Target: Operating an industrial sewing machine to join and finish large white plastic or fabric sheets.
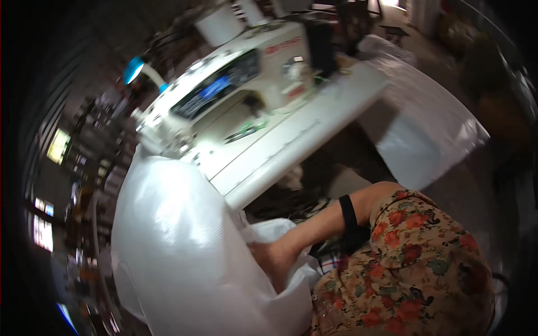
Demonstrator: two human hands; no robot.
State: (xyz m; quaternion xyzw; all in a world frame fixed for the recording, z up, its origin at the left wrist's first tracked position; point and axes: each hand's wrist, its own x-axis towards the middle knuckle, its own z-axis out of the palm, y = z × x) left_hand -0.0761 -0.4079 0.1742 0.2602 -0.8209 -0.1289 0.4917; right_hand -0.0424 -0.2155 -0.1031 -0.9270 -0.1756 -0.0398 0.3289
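Observation:
A large white woven plastic sheet or sack (174,224) bulges up in front of me, its upper end lying by the needle end of a white sewing machine (224,78). From the right my bare forearm reaches into its folds, and my right hand (272,259) touches the white material near my lap. The fingers of that hand are sunk among the folds, so their grip is hidden. My left hand does not show. On the machine bed lies a pair of small thread snips (246,131) with green handles.
The pale sewing table (302,151) slants up to the right. Clear plastic sheeting (426,123) hangs over its far right end. A small blue lamp (133,70) shines beside the machine head, and a white thread cone (219,25) stands behind it. Dark clutter lies under the table.

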